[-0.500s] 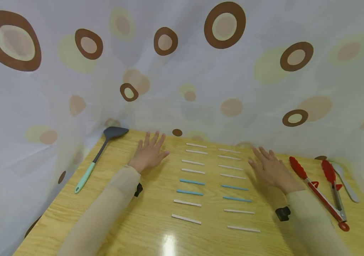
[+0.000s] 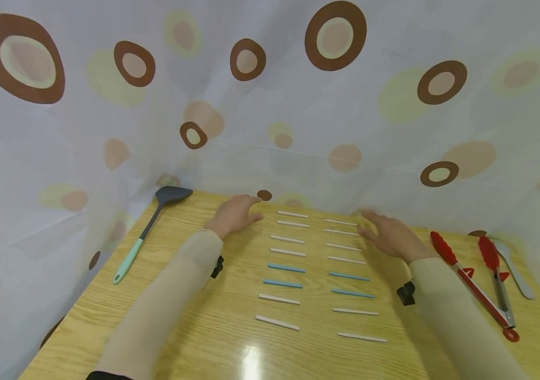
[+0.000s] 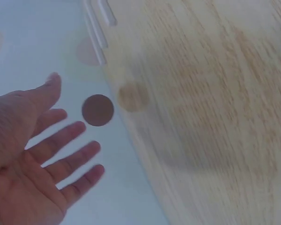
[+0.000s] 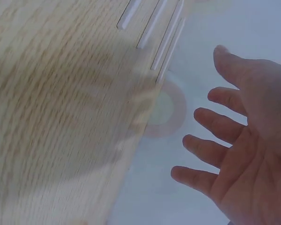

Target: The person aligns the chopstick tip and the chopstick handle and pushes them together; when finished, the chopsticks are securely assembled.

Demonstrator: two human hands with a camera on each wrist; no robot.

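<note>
Two columns of thin sticks lie on the wooden table (image 2: pixel 194 327), most of them white, such as this white stick (image 2: pixel 277 322), with a few blue ones like this blue stick (image 2: pixel 282 283) among them. My left hand (image 2: pixel 235 214) hovers left of the far end of the left column, holding nothing. In the left wrist view its fingers (image 3: pixel 75 161) are spread and extended. Right of the other column's far end, my right hand (image 2: pixel 391 236) is also free of any object. Its fingers (image 4: pixel 208 152) are apart and fairly straight in the right wrist view.
At the left lies a spatula (image 2: pixel 148 227) with a mint handle. Red-tipped tongs (image 2: pixel 476 290) lie spread at the right, beside a pale grey utensil (image 2: pixel 516 272). A patterned white sheet (image 2: pixel 289 121) rises along the table's back edge.
Both hands have moved inward, toward the stick columns, and turned so the palms face each other more. The sticks and utensils lie as before.
</note>
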